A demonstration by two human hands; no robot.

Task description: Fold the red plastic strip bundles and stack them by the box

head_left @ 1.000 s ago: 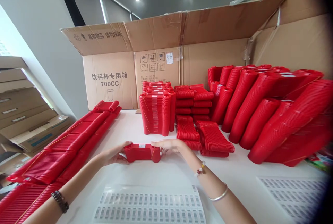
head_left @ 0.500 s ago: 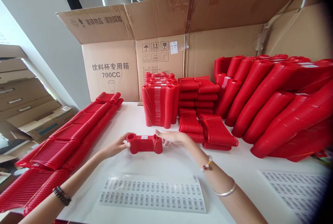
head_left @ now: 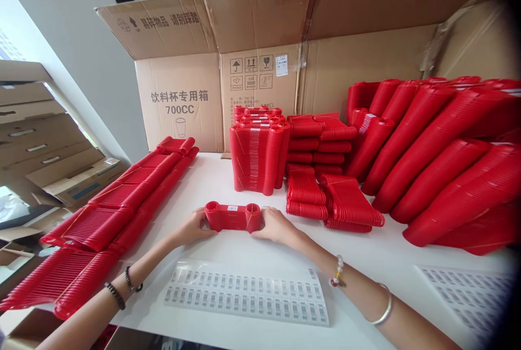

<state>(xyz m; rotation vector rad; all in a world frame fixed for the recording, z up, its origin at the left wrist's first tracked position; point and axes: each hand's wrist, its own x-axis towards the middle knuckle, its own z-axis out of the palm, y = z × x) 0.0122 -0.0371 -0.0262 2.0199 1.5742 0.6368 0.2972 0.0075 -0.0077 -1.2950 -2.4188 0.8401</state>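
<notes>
A short bundle of red plastic pieces, with a round hollow at each end and a white barcode label on top, stands upright on the white table. My left hand wraps round its left end, thumb at the lower front. On the opposite end my right hand grips in the same way. An orange band crosses the bundle near its right end. In front of it lies a sheet of barcode labels, touched by neither hand. Just behind stand taller red bundles with labels on top.
Long red bundles lie in a row along the left. To the right are flat piles and tall leaning stacks. Cardboard walls off the back. A second label sheet lies at right. Boxes stand far left.
My right hand has come down from the bundle's top to its right side, and both thumbs now press low at the front. The view has shifted slightly.
</notes>
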